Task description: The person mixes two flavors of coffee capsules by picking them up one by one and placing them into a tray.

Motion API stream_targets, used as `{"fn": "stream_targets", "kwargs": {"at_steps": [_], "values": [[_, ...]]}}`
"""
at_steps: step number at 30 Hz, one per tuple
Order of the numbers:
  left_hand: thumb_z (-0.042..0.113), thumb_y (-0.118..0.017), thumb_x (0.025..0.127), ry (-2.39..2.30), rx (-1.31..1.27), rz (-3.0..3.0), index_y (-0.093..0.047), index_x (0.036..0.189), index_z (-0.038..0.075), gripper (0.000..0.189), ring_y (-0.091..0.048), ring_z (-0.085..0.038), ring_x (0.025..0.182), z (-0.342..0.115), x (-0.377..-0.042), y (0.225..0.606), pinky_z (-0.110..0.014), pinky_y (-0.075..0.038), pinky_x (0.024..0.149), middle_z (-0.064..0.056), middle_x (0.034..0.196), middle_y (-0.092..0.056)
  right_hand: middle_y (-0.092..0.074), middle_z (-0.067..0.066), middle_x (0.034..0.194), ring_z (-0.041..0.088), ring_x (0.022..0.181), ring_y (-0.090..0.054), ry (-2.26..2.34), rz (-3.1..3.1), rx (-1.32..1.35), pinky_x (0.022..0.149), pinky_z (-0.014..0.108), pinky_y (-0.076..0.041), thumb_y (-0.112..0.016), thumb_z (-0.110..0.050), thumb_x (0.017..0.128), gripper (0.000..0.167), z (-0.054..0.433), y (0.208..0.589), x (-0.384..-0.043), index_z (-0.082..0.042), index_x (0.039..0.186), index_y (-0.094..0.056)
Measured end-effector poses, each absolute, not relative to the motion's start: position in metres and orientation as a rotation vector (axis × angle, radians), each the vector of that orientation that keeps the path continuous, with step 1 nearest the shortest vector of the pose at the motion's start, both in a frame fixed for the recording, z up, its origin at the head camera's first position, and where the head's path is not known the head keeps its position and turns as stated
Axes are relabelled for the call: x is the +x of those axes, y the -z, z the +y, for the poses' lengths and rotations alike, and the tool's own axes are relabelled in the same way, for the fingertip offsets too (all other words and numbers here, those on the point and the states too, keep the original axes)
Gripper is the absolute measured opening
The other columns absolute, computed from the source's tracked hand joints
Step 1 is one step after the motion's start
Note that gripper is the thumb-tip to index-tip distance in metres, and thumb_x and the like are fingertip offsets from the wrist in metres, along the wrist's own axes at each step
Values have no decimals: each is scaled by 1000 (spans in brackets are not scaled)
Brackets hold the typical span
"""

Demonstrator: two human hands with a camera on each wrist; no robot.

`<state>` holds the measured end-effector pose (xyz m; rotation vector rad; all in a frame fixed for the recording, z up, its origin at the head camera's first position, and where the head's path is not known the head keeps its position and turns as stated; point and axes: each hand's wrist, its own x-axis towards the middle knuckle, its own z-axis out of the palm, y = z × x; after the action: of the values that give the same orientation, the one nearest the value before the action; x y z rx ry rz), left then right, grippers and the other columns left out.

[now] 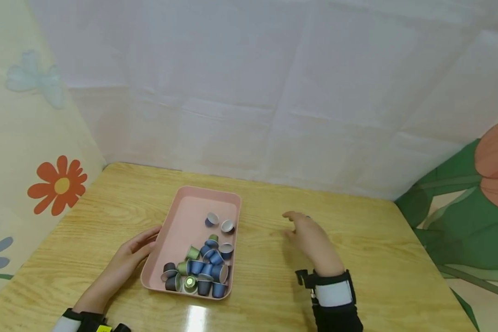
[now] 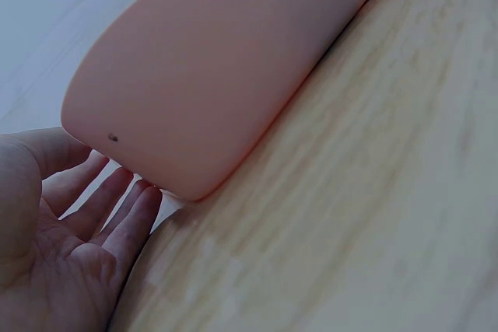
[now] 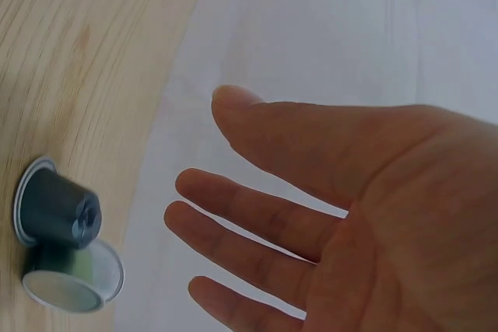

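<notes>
A pink rectangular tray (image 1: 182, 221) lies on the table, with several coffee capsules (image 1: 197, 267) in blue, green and black heaped in its near part. Two capsules lie apart from the heap, one of them a white-lidded capsule (image 1: 227, 226). My left hand (image 1: 124, 260) is at the tray's left side, fingertips right at its edge; the left wrist view shows extended fingers (image 2: 132, 223) by the tray's wall. Away to the right of the tray, my right hand (image 1: 311, 240) hovers over the table with nothing in it. Beside it stand a dark capsule (image 3: 54, 207) and a paler capsule (image 3: 74, 277), mostly hidden in the head view.
The wood-grain table (image 1: 265, 286) meets a white cloth backdrop (image 1: 253, 115) at its far edge. A flower-printed panel (image 1: 25, 138) borders it on the left, and another leafy panel (image 1: 473, 221) on the right.
</notes>
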<state>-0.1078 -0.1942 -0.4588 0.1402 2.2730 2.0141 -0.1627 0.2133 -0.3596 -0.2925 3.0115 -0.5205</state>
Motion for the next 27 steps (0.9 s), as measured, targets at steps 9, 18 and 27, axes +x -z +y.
{"fn": "stream_targets", "kwargs": {"at_steps": [9, 18, 27], "values": [[23, -54, 104, -2028, 137, 2253, -40, 148, -4, 54, -52, 9, 114, -195, -108, 460, -13, -44, 93, -27, 148, -42, -60, 27, 124, 42, 108, -61, 527, 2983, -240, 86, 53, -52, -69, -11, 93, 48, 231, 362, -168, 4, 136, -53], [26, -55, 103, -1998, 103, 2262, -40, 149, -1, 55, -51, 10, 113, -194, -108, 455, -13, -43, 93, -24, 149, -42, -57, 30, 126, 46, 113, -56, 584, 2961, -174, 92, 58, -48, -70, -5, 91, 46, 249, 363, -172, 7, 133, -55], [24, -54, 104, -1993, 114, 2276, -41, 148, -2, 54, -51, 11, 113, -194, -107, 456, -13, -43, 93, -25, 148, -43, -57, 32, 127, 43, 108, -59, 636, 2910, -187, 88, 56, -50, -66, -2, 91, 42, 265, 369, -173, 10, 130, -56]]}}
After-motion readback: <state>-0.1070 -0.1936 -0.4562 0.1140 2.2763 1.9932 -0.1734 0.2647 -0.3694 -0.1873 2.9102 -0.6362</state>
